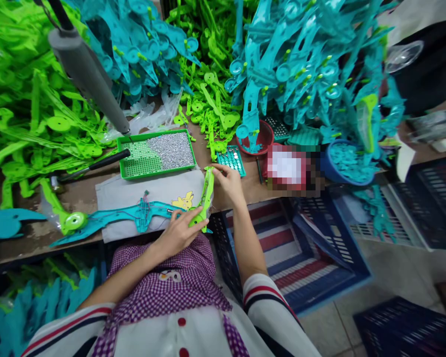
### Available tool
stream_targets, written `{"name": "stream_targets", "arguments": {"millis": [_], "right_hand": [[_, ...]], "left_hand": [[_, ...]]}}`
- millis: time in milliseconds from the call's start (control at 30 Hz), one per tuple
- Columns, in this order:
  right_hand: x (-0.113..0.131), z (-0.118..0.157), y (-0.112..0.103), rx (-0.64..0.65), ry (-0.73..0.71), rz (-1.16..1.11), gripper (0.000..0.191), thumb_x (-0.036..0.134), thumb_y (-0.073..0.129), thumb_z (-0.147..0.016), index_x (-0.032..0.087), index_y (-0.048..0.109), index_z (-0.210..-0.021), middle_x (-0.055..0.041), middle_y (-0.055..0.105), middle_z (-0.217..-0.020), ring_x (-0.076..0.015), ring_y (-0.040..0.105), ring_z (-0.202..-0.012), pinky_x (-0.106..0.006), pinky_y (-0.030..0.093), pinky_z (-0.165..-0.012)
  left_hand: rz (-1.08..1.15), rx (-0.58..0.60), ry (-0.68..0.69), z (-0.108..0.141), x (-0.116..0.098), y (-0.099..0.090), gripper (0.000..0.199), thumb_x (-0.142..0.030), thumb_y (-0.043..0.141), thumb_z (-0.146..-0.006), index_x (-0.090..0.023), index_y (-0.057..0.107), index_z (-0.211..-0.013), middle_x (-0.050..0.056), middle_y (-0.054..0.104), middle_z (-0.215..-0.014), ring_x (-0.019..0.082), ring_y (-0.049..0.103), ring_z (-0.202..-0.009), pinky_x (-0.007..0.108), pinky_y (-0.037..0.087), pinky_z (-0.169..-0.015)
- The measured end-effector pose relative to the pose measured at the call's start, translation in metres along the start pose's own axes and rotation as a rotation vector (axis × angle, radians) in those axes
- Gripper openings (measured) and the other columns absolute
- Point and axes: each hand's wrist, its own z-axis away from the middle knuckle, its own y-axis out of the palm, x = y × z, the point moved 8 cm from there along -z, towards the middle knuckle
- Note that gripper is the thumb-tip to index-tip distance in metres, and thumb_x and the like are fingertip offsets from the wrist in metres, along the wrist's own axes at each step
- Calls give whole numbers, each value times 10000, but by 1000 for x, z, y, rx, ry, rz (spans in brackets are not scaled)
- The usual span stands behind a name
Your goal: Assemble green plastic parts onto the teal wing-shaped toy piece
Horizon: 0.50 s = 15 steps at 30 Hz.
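A long turquoise bow-shaped plastic piece (119, 216) lies across a pale cloth at the table's front edge, with thin wires and small parts at its middle. A lime-green curved plastic arm (207, 191) sits at its right end. My left hand (180, 229) grips the joint where the green arm meets the turquoise piece, fingers bent over it. At the arm's upper tip my right hand (228, 182) has thumb and fingers closed in a pinch. Another green arm (65, 218) with a round end is at the left end of the turquoise piece.
A green tray (156, 154) of small metal screws stands behind the cloth, below a hanging grey electric screwdriver (89, 79). A black-handled hammer (92, 166) lies left. Turquoise and green parts are heaped behind. Right are a red bowl (269, 136), blue bucket (347, 163) and crates (342, 248).
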Motion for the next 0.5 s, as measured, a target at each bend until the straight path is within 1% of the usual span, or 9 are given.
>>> {"name": "stream_targets", "arguments": {"millis": [33,100,167,233,367,500], "right_hand": [[1,-2,3,17,-31,69,322,489,671,-764,219,741,-925,-49,764,-965,-193,667,-908,-360,503,-875],[2,-5,4,25,-76,177,287,442,621,-816,224,748,-953,-41,755,-958,-181,652,-885,-357,491,-873],[2,-9,3,22,-101,257,258,380,613,-833,218,750,-980,-40,734,-928,-171,634,-845,-349,486,-860],[1,-13,5,39,-116,349,245,324,613,-841,206,752,-1004,-53,712,-942,-176,624,-864,-350,476,-878],[0,-18,17,107,-108,577,281,281,537,-896,194,748,-1059,-93,687,-1027,-219,620,-969,-382,443,-915],[3,-17,23,102,-97,728,318,278,473,-937,197,742,-1087,-115,684,-1049,-269,599,-1050,-411,395,-909]], "left_hand": [[9,20,-43,-1,3,4,339,-169,529,-938,-234,607,-1262,179,575,-1367,260,593,-1168,450,458,-898],[42,53,-96,-3,6,9,346,-200,543,-940,-232,602,-1279,177,585,-1359,263,591,-1169,445,444,-906],[75,88,-128,-6,10,13,367,-207,569,-927,-246,601,-1291,161,596,-1352,265,581,-1183,448,431,-928],[96,117,-156,-9,16,18,384,-207,603,-907,-263,609,-1287,149,596,-1357,268,576,-1191,456,423,-946],[123,150,-200,-13,24,25,379,-219,654,-877,-266,638,-1253,142,600,-1354,276,574,-1195,463,418,-955],[144,176,-238,-15,30,27,375,-239,669,-871,-266,647,-1245,140,600,-1358,285,563,-1214,475,400,-971]]}}
